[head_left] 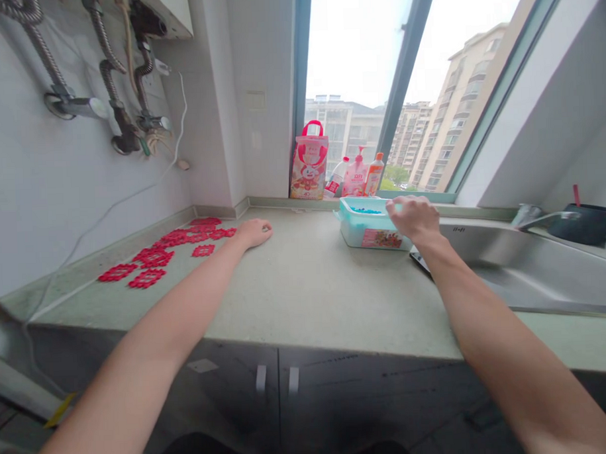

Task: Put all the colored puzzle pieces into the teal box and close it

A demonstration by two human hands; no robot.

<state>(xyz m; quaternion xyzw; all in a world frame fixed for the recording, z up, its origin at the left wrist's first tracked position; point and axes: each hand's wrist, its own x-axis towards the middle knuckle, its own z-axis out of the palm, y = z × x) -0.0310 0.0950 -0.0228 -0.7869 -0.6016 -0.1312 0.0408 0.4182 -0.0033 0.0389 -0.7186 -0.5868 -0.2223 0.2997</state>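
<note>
My left hand rests on the countertop with its fingers curled in. Whether anything is inside them is hidden. Just to its left lie several red, lattice-like plastic pieces, flat on the counter, some touching or overlapping. One separate red piece sits nearer the front. My right hand is closed over the right end of a pale turquoise plastic box, its fingertips partly out of sight at the rim. Small blue pieces show inside the open box, and a printed label is on its front.
A steel sink with a faucet is at the right, a dark pot behind it. A dark flat object lies beside the box. A handled bag and several bottles stand by the window. A white cable hangs at left.
</note>
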